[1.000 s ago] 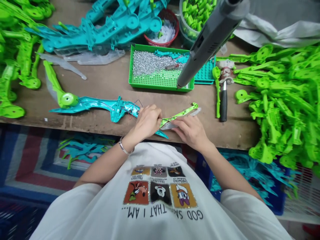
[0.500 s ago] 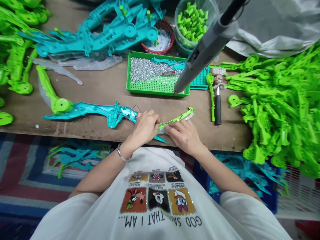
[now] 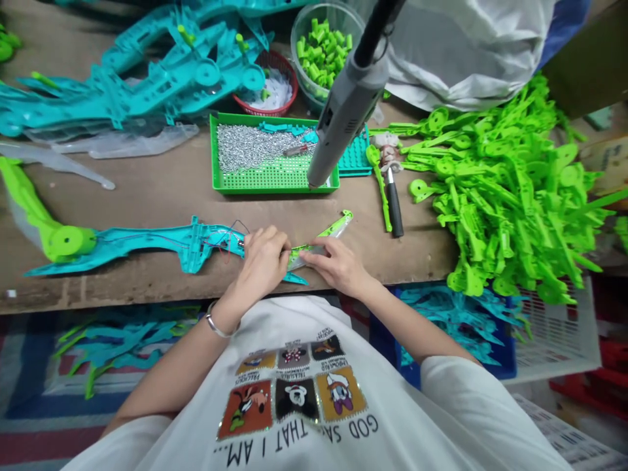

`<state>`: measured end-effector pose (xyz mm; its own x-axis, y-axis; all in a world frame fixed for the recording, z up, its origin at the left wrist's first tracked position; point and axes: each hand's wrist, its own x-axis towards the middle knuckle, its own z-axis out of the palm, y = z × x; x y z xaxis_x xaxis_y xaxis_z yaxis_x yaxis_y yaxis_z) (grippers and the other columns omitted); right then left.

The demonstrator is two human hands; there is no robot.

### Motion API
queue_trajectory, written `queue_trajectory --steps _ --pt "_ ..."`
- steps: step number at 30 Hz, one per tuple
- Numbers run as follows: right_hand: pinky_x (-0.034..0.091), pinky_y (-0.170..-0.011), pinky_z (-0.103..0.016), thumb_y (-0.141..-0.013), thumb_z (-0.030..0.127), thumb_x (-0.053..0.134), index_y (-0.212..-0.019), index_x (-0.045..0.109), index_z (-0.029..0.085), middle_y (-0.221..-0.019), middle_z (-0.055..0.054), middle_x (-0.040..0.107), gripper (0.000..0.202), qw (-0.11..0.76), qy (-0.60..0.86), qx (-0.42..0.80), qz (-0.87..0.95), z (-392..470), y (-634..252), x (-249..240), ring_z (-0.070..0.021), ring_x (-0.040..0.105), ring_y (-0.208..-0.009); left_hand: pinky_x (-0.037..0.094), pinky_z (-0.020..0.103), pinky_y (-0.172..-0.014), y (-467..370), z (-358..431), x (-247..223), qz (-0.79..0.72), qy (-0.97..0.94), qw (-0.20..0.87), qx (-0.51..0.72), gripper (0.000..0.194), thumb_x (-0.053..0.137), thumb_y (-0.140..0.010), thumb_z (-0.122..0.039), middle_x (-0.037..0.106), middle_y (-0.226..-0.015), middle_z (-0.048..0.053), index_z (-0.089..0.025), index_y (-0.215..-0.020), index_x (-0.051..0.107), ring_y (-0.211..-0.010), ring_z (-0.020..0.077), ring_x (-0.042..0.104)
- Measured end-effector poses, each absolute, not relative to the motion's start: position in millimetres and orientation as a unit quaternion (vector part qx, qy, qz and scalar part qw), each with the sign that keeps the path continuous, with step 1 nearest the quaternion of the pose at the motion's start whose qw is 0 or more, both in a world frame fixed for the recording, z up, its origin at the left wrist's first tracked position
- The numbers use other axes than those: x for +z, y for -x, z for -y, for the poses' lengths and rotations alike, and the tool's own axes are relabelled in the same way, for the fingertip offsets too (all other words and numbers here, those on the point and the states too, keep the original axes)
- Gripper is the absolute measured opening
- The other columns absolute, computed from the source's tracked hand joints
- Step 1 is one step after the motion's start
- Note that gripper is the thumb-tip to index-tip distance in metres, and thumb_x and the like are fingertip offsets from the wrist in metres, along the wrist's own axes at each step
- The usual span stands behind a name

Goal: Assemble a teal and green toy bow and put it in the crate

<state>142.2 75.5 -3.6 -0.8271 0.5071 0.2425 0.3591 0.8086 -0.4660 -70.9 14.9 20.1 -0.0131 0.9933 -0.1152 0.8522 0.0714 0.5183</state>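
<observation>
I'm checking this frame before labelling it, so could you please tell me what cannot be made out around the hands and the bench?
- Head view: where the green strip meets the teal toy body is covered by the left hand and right hand.
- The hanging grey driver hides part of the green screw tray.
- The wires are too thin to trace.
- The green parts pile runs off the right edge.

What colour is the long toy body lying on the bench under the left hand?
Teal toy body, with a lime-green end piece; the head view shows it, partly under the left hand.
</observation>
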Motion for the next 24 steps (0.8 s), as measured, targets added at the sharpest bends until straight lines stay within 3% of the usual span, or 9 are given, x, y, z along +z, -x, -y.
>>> queue_trajectory --steps 5,10,14,17,20,24 --pt "0.058 -0.087 -0.032 -0.102 0.021 0.05 -0.119 0.073 0.022 -0.108 -0.01 0.067 0.029 0.19 0.242 0.335 0.891 -81 -144 0 -0.0164 0.066 -0.1 0.034 0.043 -0.097 73 -6 16 -0.626 -0.713 0.238 0.209 0.028 0.043 -0.1 -0.014 0.073 -0.113 0.005 -0.025 -0.112 0.066 -0.105 0.0231 0.062" --pt "0.059 -0.085 -0.035 -0.1 0.027 0.055 -0.115 0.072 0.02 -0.105 -0.01 0.07 0.023 0.18 0.274 0.384 0.863 -87 -141 13 -0.0173 0.068 -0.093 0.036 0.042 -0.098 76 -6 9 -0.6 -0.722 0.254 0.231 0.032 0.041 -0.101 -0.014 0.078 -0.109 0.003 -0.026 -0.108 0.07 -0.103 0.0204 0.065" --pt "0.054 -0.096 -0.045 -0.092 0.041 0.068 -0.11 0.071 0.021 -0.108 -0.01 0.072 0.027 0.247 0.392 0.294 0.836 -96 -147 20 -0.0245 0.067 -0.103 0.04 0.041 -0.1 76 -11 9 -0.615 -0.703 0.273 0.229 0.032 0.041 -0.099 -0.013 0.078 -0.105 0.004 -0.023 -0.106 0.071 -0.101 0.0202 0.068" --pt "0.05 -0.103 -0.052 -0.087 0.047 0.072 -0.11 0.072 0.022 -0.116 -0.012 0.071 0.034 0.25 0.437 0.224 0.834 -98 -147 22 -0.0306 0.064 -0.114 0.044 0.04 -0.104 80 -11 14 -0.605 -0.697 0.291 0.253 0.03 0.042 -0.101 -0.017 0.077 -0.113 0.007 -0.02 -0.114 0.069 -0.106 0.0199 0.069" --pt "0.049 -0.104 -0.053 -0.089 0.045 0.069 -0.113 0.071 0.024 -0.12 -0.012 0.071 0.033 0.224 0.419 0.237 0.847 -96 -145 23 -0.0311 0.064 -0.116 0.049 0.039 -0.108 87 -7 20 -0.596 -0.687 0.293 0.296 0.035 0.038 -0.104 -0.021 0.072 -0.129 0.01 -0.018 -0.13 0.063 -0.121 0.02 0.066" --pt "0.052 -0.099 -0.049 -0.093 0.036 0.059 -0.111 0.068 0.023 -0.112 -0.011 0.073 0.024 0.249 0.491 0.201 0.81 -110 -161 17 -0.0285 0.066 -0.109 0.041 0.047 -0.12 94 3 21 -0.524 -0.763 0.25 0.284 0.039 0.045 -0.105 -0.029 0.061 -0.148 0.012 -0.021 -0.142 0.057 -0.145 0.0235 0.051"
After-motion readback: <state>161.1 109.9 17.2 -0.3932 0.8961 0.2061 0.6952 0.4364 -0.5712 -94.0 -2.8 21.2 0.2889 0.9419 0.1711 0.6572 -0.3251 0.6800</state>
